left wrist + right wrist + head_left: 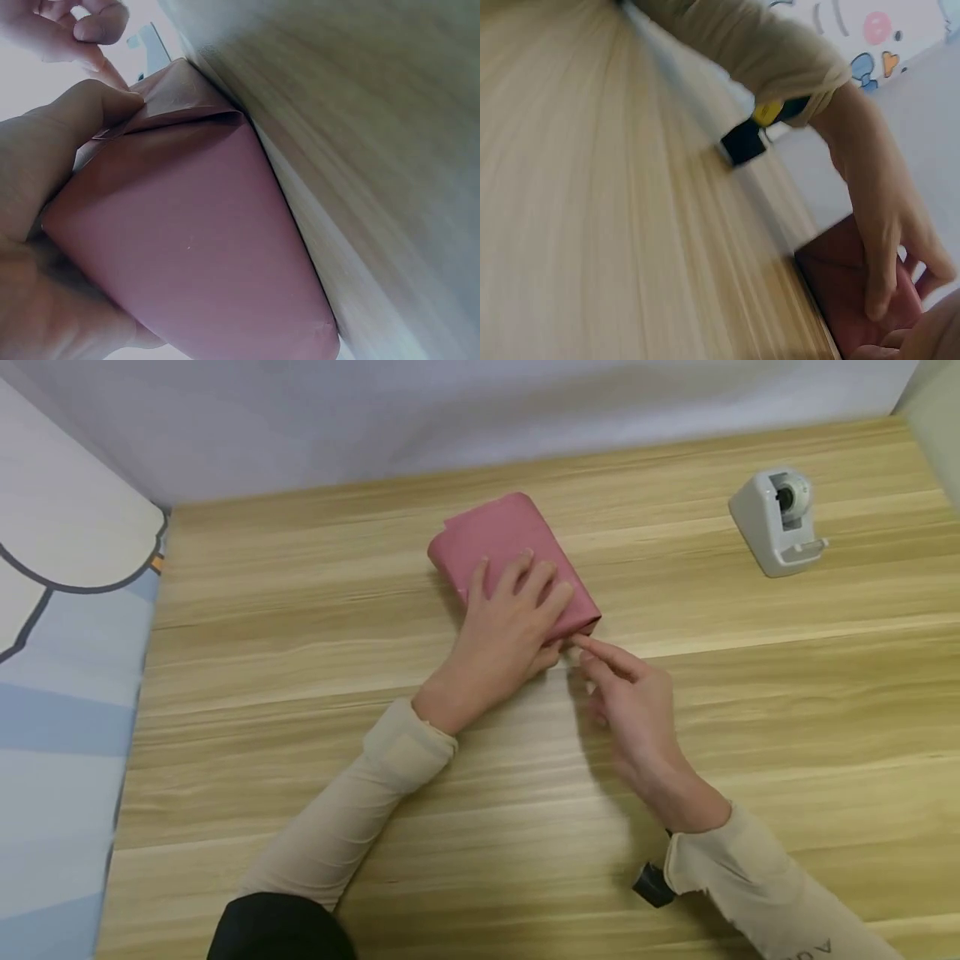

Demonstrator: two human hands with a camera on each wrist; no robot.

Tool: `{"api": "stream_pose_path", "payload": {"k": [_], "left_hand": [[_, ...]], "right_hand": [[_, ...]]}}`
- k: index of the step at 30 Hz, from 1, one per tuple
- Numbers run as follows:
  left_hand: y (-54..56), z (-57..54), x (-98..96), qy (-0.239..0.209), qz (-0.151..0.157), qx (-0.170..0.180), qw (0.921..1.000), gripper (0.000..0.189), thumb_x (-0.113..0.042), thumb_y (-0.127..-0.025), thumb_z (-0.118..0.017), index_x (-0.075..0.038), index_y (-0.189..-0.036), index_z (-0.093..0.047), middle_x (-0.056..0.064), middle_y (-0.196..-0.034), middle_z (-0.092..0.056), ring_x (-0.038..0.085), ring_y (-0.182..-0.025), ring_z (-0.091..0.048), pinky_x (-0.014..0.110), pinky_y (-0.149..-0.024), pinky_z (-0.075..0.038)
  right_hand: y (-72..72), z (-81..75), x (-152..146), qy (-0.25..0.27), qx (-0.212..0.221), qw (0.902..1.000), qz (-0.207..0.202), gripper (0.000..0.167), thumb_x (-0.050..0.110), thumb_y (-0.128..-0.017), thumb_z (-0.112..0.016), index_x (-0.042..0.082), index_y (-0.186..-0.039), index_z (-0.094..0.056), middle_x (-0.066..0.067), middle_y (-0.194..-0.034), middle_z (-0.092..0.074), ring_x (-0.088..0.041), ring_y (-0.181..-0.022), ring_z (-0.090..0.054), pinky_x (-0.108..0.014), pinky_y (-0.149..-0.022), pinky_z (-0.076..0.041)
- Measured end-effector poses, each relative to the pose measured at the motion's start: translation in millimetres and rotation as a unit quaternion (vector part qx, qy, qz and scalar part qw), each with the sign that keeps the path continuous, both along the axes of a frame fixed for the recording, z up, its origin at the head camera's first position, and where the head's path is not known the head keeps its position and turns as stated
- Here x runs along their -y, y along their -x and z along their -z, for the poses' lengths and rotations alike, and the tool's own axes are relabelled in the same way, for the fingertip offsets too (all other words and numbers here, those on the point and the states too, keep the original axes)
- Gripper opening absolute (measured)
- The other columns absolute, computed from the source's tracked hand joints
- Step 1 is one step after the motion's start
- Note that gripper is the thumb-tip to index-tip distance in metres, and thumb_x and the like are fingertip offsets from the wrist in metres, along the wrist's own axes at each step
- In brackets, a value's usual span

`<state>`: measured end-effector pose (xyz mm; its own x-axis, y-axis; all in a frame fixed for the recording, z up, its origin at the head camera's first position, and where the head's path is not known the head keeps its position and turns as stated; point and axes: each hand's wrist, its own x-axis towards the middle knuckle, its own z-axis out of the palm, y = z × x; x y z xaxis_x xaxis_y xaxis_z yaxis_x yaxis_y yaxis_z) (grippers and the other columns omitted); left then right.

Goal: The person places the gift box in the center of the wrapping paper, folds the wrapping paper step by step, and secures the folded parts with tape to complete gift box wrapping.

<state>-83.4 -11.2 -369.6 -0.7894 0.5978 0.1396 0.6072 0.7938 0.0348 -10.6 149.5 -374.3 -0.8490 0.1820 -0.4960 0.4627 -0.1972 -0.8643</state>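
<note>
A box-shaped package wrapped in pink paper (502, 531) lies at an angle on the wooden table. My left hand (502, 631) holds it, its fingers spread over the top and its thumb bent down onto the near end. The left wrist view shows that thumb against the creased paper flap (180, 94) at the folded end. My right hand (637, 710) is at the package's near right corner, index finger stretched out to the fold and the other fingers bent. From the right wrist, the folded end (836, 259) shows with the left thumb lying across it.
A white tape dispenser (776, 522) with a roll of clear tape stands at the back right of the table (750, 693). A pale wall (450, 418) rises behind the far edge. At the left is a panel with a cartoon print (67, 727).
</note>
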Motion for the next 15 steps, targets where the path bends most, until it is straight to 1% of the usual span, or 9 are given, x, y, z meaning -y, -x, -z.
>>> {"api": "stream_pose_path", "payload": {"k": [3, 4, 5, 6, 7, 8, 10, 13, 15], "left_hand": [[0.0, -0.6, -0.1, 0.000, -0.001, 0.001, 1.0000, 0.047, -0.044, -0.096, -0.070, -0.015, -0.127, -0.051, 0.006, -0.144, -0.049, 0.032, -0.150, -0.037, 0.070, -0.119, -0.028], [-0.1, -0.8, 0.0, 0.001, -0.002, 0.002, 1.0000, 0.047, -0.044, -0.096, -0.070, -0.015, -0.128, -0.051, 0.006, -0.144, -0.049, 0.032, -0.150, -0.037, 0.070, -0.119, -0.028], [0.0, -0.8, 0.1, 0.002, -0.003, 0.002, 1.0000, 0.046, -0.043, -0.096, -0.070, -0.015, -0.128, -0.051, 0.005, -0.144, -0.049, 0.032, -0.150, -0.037, 0.070, -0.119, -0.028], [0.0, -0.9, 0.3, 0.003, -0.004, 0.003, 1.0000, 0.046, -0.043, -0.097, -0.070, -0.015, -0.128, -0.051, 0.005, -0.145, -0.049, 0.032, -0.150, -0.037, 0.070, -0.119, -0.028], [0.0, -0.9, 0.5, 0.004, -0.005, 0.004, 1.0000, 0.045, -0.042, -0.097, -0.069, -0.015, -0.128, -0.051, 0.005, -0.145, -0.049, 0.032, -0.151, -0.036, 0.070, -0.119, -0.028], [0.1, -0.9, 0.7, 0.005, -0.005, 0.004, 1.0000, 0.045, -0.041, -0.097, -0.069, -0.015, -0.128, -0.051, 0.005, -0.145, -0.049, 0.032, -0.151, -0.037, 0.070, -0.119, -0.028], [0.3, -0.8, 0.9, 0.004, -0.005, 0.003, 1.0000, 0.045, -0.042, -0.097, -0.070, -0.015, -0.127, -0.051, 0.006, -0.144, -0.049, 0.032, -0.150, -0.037, 0.070, -0.119, -0.028], [0.3, -0.5, 0.5, 0.003, -0.002, 0.001, 1.0000, 0.047, -0.045, -0.096, -0.070, -0.014, -0.126, -0.051, 0.006, -0.144, -0.049, 0.033, -0.150, -0.038, 0.070, -0.118, -0.029], [0.1, -0.8, -0.3, 0.001, 0.000, 0.003, 1.0000, 0.049, -0.047, -0.096, -0.071, -0.015, -0.127, -0.051, 0.006, -0.144, -0.049, 0.033, -0.150, -0.038, 0.070, -0.118, -0.029]], "right_hand": [[0.8, -0.6, -11.8, -0.087, -0.038, 0.9953, -0.022, 0.029, 0.021, -0.102, -0.066, 0.012, -0.128, -0.076, 0.006, -0.085, -0.060, 0.001, -0.046, -0.035, -0.016, -0.044, -0.031], [1.0, -0.8, -15.5, -0.122, -0.054, 0.9905, -0.034, 0.028, 0.023, -0.102, -0.067, 0.012, -0.126, -0.076, 0.006, -0.083, -0.060, 0.001, -0.045, -0.034, -0.017, -0.042, -0.030], [1.6, -0.9, -19.0, -0.162, -0.070, 0.9828, -0.053, 0.028, 0.025, -0.101, -0.067, 0.011, -0.123, -0.077, 0.005, -0.085, -0.063, 0.002, -0.047, -0.038, -0.017, -0.043, -0.031], [2.1, -0.9, -21.8, -0.205, -0.084, 0.9722, -0.074, 0.027, 0.027, -0.101, -0.068, 0.012, -0.121, -0.078, 0.002, -0.089, -0.066, 0.002, -0.048, -0.039, -0.018, -0.042, -0.031], [3.1, -0.1, -23.7, -0.253, -0.102, 0.9571, -0.097, 0.026, 0.028, -0.100, -0.069, 0.012, -0.118, -0.079, 0.000, -0.090, -0.068, 0.002, -0.048, -0.039, -0.019, -0.042, -0.031], [4.4, 0.9, -24.9, -0.302, -0.118, 0.9383, -0.120, 0.025, 0.030, -0.099, -0.070, 0.012, -0.115, -0.079, -0.002, -0.092, -0.071, 0.001, -0.048, -0.039, -0.020, -0.042, -0.032], [7.9, 3.2, -25.6, -0.380, -0.152, 0.8991, -0.157, 0.022, 0.030, -0.097, -0.073, 0.011, -0.108, -0.078, -0.005, -0.090, -0.074, -0.002, -0.051, -0.042, -0.022, -0.046, -0.033], [14.2, 5.9, -23.9, -0.453, -0.189, 0.8507, -0.188, 0.021, 0.030, -0.095, -0.077, 0.009, -0.099, -0.076, -0.007, -0.081, -0.074, -0.010, -0.052, -0.045, -0.026, -0.050, -0.034], [18.0, 6.2, -22.7, -0.485, -0.209, 0.8268, -0.192, 0.022, 0.030, -0.094, -0.079, 0.008, -0.093, -0.075, -0.008, -0.078, -0.075, -0.015, -0.055, -0.051, -0.029, -0.052, -0.036]]}}
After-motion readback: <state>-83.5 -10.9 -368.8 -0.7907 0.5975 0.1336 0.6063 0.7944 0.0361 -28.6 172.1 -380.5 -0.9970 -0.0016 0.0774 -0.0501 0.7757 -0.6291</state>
